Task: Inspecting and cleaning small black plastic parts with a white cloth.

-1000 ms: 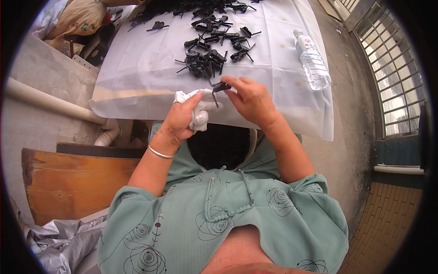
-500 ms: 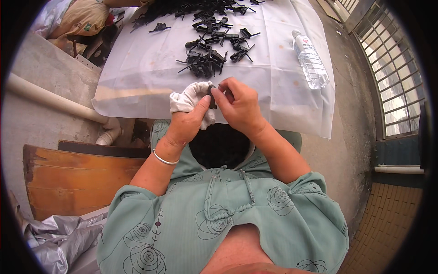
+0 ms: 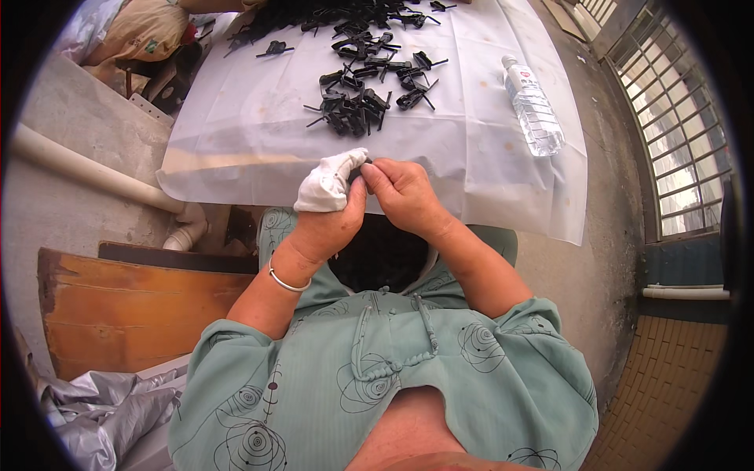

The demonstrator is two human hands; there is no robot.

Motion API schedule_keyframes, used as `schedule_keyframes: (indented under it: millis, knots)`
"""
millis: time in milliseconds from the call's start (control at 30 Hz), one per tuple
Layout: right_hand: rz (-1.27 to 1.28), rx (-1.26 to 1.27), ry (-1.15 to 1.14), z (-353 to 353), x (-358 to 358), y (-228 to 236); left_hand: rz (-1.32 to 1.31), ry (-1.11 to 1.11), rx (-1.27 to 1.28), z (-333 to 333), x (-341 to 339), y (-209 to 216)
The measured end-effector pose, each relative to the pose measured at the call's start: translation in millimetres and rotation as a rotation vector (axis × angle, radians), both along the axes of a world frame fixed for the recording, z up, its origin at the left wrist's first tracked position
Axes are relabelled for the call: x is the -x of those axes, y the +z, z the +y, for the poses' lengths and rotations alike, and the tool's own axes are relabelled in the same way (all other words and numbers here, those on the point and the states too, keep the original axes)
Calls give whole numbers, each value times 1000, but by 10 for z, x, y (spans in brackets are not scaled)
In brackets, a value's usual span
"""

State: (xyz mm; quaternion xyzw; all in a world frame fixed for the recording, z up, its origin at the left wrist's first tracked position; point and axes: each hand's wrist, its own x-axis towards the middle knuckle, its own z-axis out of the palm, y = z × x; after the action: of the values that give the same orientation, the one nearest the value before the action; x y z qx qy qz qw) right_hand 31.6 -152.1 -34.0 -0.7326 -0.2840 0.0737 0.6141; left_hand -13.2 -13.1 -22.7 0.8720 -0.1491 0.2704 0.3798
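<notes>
My left hand has a white cloth covering over its fingers, with the thumb bare. It is closed on a small black plastic part, mostly hidden between the two hands. From the other side, the thumb and bent fingers of my right hand pinch the same part. Both hands meet just over the table's near edge. Beyond them lies a cluster of similar black parts, several with thin stems sticking out.
A white plastic sheet covers the table, with a larger black heap at its far side. A clear water bottle lies on the right. Something dark sits between my knees. An orange-brown board leans at left, below a pipe.
The left hand has turned, so the white covering now faces up and hides more of the black part. My right hand has dropped slightly nearer, its fingers more curled.
</notes>
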Motion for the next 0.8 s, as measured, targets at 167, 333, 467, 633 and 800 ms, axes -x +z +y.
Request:
schedule_keyframes:
  millis: [167,333,467,633,800]
  knots:
    - [42,-173,10,-2,11,0,212,-71,354,-47,30,75]
    - [-28,158,10,-190,-73,144,369,-196,728,85,-48,73]
    - [-302,39,45,-214,-167,-10,616,-194,819,59,-16,175]
    - [-8,-59,57,-135,-95,104,326,-266,376,104,-55,78]
    - [15,-46,74,-137,-68,120,730,-304,721,70,63,242]
